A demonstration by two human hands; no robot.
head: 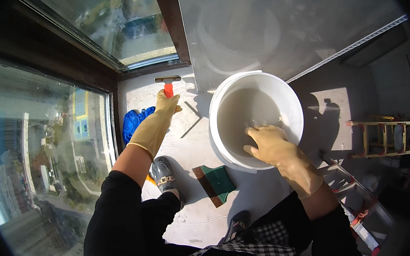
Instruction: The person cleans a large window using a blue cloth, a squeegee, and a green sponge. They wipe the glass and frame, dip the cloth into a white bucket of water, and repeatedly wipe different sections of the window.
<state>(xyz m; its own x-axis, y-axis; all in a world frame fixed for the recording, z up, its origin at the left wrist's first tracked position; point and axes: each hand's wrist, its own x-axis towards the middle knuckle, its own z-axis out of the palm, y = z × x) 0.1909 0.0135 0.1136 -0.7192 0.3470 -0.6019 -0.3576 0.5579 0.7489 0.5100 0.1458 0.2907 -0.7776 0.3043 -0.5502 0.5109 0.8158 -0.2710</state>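
My left hand (168, 103), in a tan rubber glove, grips the red handle of a scraper (168, 80) whose wide blade points away from me. A large white plastic bucket (296, 119) of cloudy water (247, 105) stands in front of me. Over its near right side reaches my right hand (267, 142), gloved alike, with the fingertips at the water; whether they hold something beneath it cannot be seen. A blue cloth (134, 122) lies on the floor by the window, left of my left forearm. Between my shoes and the bucket lies a green and brown flat-edged tool (216, 184).
Tall windows in dark frames (115, 99) rise at the left and ahead. A grey wall panel (272, 21) stands behind the bucket. Two ladders, one yellowish (385, 136) and one metal (359, 191), are at the right. A thin angled strip (192, 127) lies on the floor.
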